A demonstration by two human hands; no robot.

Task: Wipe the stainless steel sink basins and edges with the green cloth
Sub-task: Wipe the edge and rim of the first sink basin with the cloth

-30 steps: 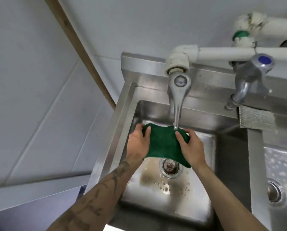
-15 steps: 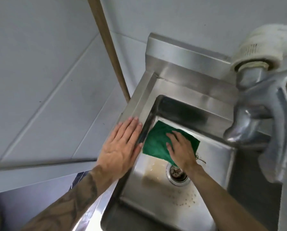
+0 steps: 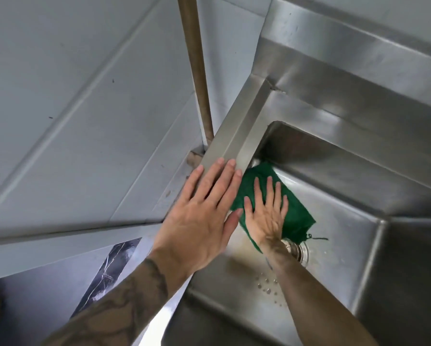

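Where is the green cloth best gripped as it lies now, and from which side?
Probably at the free corner of the green cloth beside the drain, pinched from above and from the right. It lies flat on the basin floor, its left edge close against the wall of the sink below the left hand, and the right hand presses flat on its middle.

A dark green, roughly rectangular cloth (image 3: 297, 216) lies spread flat on the floor of a stainless steel sink basin (image 3: 339, 248). It sits towards the far left corner, with one side against the left wall. A loose thread trails from its near corner, just beside the round metal drain (image 3: 302, 251). Water droplets dot the basin floor. The sink's flat brushed-steel left edge (image 3: 237, 136) runs alongside.
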